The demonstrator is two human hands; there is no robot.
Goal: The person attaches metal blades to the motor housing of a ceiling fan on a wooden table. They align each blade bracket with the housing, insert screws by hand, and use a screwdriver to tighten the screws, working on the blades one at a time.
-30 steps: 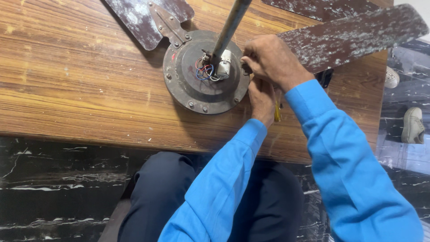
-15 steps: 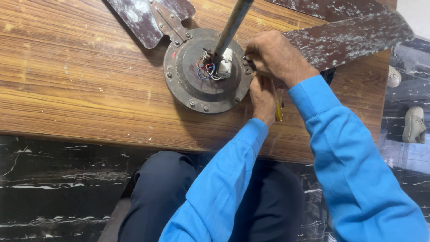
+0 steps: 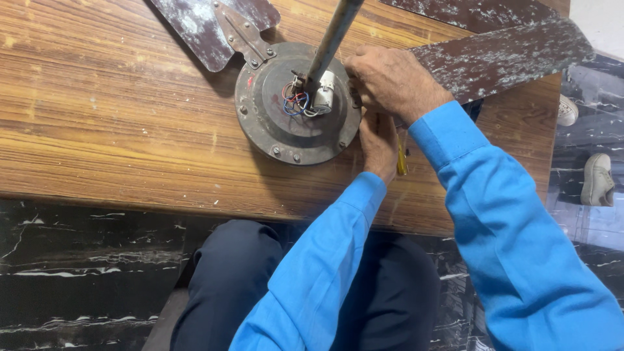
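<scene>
Right hand (image 3: 393, 81) curled, fingertips pressed on fan motor housing (image 3: 296, 104) at three o'clock, left hand (image 3: 379, 144) beneath, grip hidden, yellow-handled tool (image 3: 402, 159) beside, housing lay on wooden table (image 3: 104, 117).

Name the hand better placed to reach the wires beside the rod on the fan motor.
Probably right: the right hand rests on the motor housing rim beside the wires; the left hand sits lower, partly hidden underneath.

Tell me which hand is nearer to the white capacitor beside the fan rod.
Right. The right hand rests on the motor housing rim, just right of the white capacitor. The left hand sits lower, at the housing's lower right edge, farther away.
</scene>
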